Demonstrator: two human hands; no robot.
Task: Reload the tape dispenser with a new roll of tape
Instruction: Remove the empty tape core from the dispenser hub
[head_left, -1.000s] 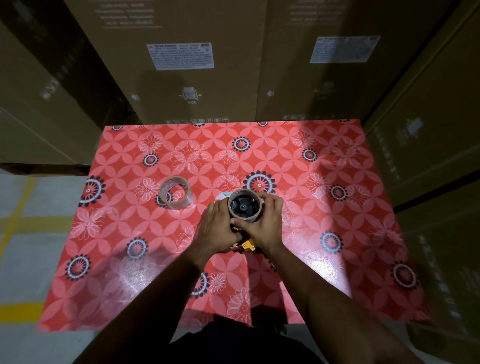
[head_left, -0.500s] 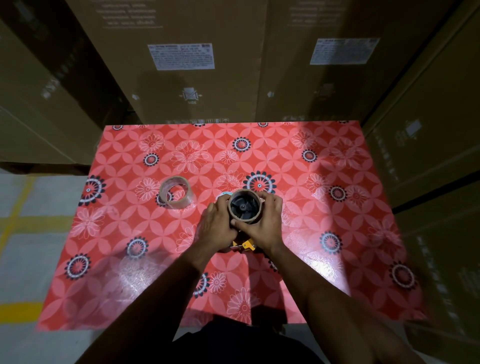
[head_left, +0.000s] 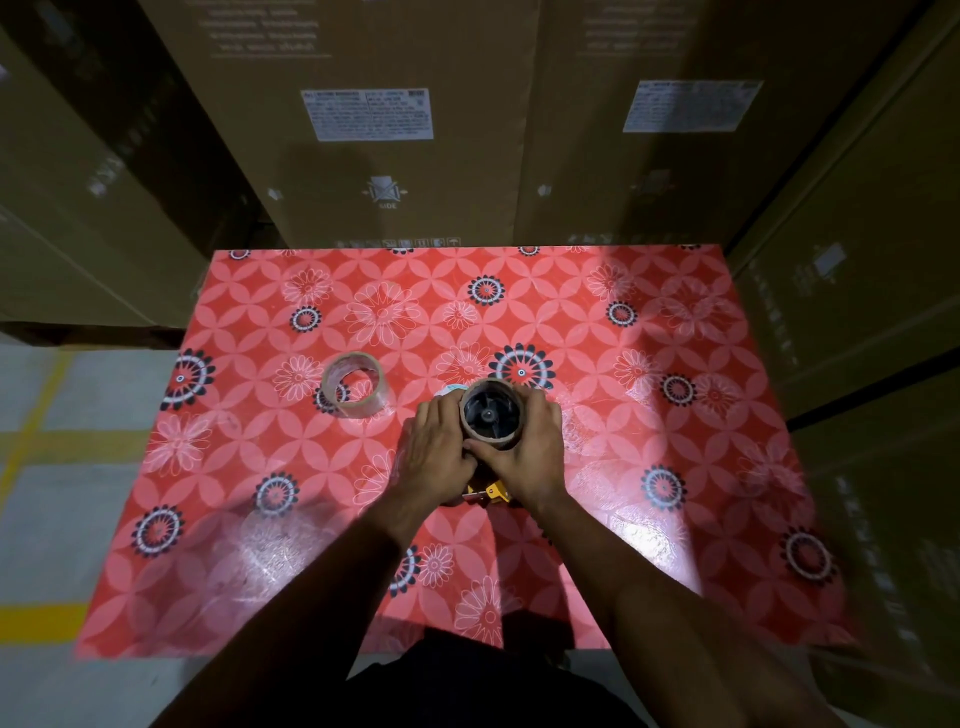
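Note:
At the middle of the red flowered table (head_left: 649, 467), my left hand (head_left: 439, 454) and my right hand (head_left: 524, 452) wrap around the tape dispenser (head_left: 488, 493). Only its yellow lower part shows below my palms. On its black spool sits a brown cardboard core (head_left: 490, 415), seen end on, with both thumbs and fingers pressed against its rim. A roll of clear tape (head_left: 354, 383) lies flat on the table to the left, a hand's width from my left hand and untouched.
Tall cardboard boxes (head_left: 389, 130) stand against the table's far edge and along its right side (head_left: 857, 260). Grey floor with yellow lines (head_left: 41, 618) lies to the left. A small pale-blue object (head_left: 451, 388) peeks out just beyond my left fingers.
Both hands stay clasped around the dispenser and core in the same place; only slight finger shifts show. The clear tape roll has not moved.

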